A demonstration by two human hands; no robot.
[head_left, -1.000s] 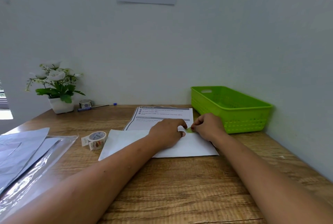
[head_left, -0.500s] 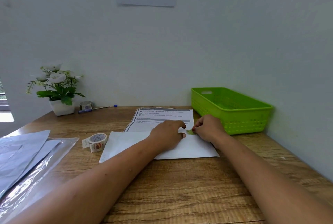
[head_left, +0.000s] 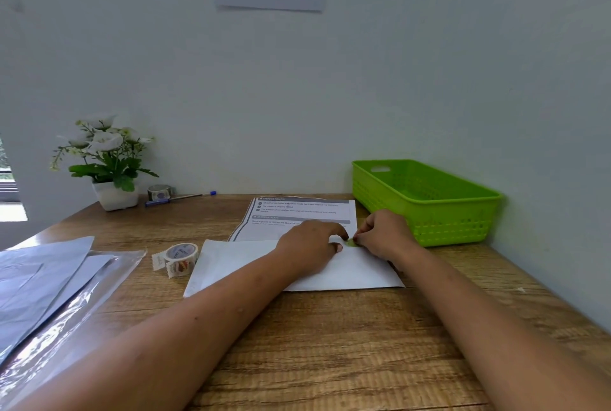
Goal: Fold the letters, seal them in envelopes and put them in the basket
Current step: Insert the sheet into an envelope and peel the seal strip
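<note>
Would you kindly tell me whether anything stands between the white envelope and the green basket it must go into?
Nothing visible does. The envelope lies flat on the table, the open-topped basket just beyond its right end; only the person's own right hand, at the green sticker, lies between them.

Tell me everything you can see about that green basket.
The green basket is a bright lime plastic tray, rectangular and shallow, open on top. Its walls have rows of small slots, and the far end has a handle cut-out. No envelopes show inside. It stands upright on the wooden table at the far right, near the wall.
</note>
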